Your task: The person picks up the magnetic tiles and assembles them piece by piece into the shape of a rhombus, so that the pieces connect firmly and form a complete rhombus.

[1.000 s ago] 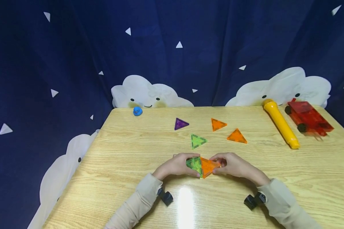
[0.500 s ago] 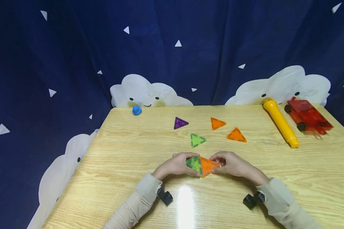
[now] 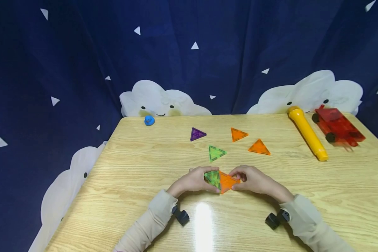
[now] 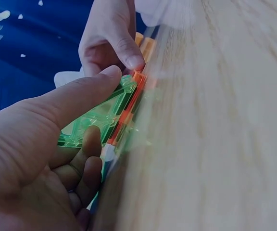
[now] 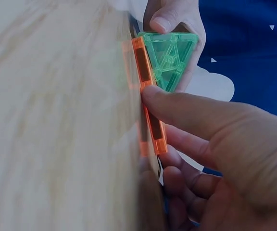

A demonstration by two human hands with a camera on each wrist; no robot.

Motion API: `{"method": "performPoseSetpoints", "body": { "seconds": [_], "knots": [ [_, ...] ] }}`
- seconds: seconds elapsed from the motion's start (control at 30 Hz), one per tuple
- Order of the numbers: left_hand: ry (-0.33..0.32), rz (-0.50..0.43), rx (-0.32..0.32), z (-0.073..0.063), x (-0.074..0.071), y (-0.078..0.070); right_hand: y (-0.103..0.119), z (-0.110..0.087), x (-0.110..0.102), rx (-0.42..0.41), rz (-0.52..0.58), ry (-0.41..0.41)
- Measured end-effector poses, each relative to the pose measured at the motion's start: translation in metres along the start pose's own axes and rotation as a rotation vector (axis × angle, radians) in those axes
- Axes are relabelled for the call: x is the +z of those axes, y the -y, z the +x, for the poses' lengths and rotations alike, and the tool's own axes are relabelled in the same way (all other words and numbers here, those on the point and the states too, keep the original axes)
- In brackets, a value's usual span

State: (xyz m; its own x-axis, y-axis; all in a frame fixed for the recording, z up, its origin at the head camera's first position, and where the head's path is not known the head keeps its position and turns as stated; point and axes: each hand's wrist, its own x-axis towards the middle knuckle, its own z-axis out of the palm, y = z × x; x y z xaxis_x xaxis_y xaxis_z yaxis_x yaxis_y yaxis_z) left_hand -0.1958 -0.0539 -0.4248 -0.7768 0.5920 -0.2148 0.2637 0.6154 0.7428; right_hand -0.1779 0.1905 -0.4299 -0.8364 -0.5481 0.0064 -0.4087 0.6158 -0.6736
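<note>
In the head view my left hand (image 3: 195, 180) holds green triangular magnetic tiles (image 3: 212, 179) between thumb and fingers. The green piece (image 5: 171, 55) rises at a slant from the table in the right wrist view; how many tiles make it up I cannot tell. Against its right edge lies an orange triangular magnetic tile (image 3: 227, 182), flat on the tabletop. My right hand (image 3: 252, 180) pinches this orange tile near its right tip. In the right wrist view the thumb presses on the edge of the orange tile (image 5: 154, 122). My left fingers hide part of the green piece.
Beyond the hands lie a loose green tile (image 3: 216, 153), a purple tile (image 3: 197, 134) and two orange tiles, one nearer (image 3: 259, 147) and one farther (image 3: 239, 134). A yellow toy microphone (image 3: 308, 134) and a red toy car (image 3: 338, 126) stand right, a blue toy duck (image 3: 149, 120) back left.
The head view has shifted slightly, so everything appears a little higher and farther left. Both hands keep the same hold on the green and orange tiles.
</note>
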Motion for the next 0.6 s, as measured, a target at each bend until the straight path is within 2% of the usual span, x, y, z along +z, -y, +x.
{"method": "performPoseSetpoints", "body": {
  "seconds": [0.47,0.6],
  "knots": [
    [-0.013,-0.023,0.012,0.0015,-0.0015,0.0012,-0.0003,0.0021,-0.0002,-0.016,-0.005,0.0],
    [-0.009,-0.042,0.008,0.0,0.0004,0.0027,0.0008,0.0019,-0.0015,0.02,0.05,0.013]
  ]
}}
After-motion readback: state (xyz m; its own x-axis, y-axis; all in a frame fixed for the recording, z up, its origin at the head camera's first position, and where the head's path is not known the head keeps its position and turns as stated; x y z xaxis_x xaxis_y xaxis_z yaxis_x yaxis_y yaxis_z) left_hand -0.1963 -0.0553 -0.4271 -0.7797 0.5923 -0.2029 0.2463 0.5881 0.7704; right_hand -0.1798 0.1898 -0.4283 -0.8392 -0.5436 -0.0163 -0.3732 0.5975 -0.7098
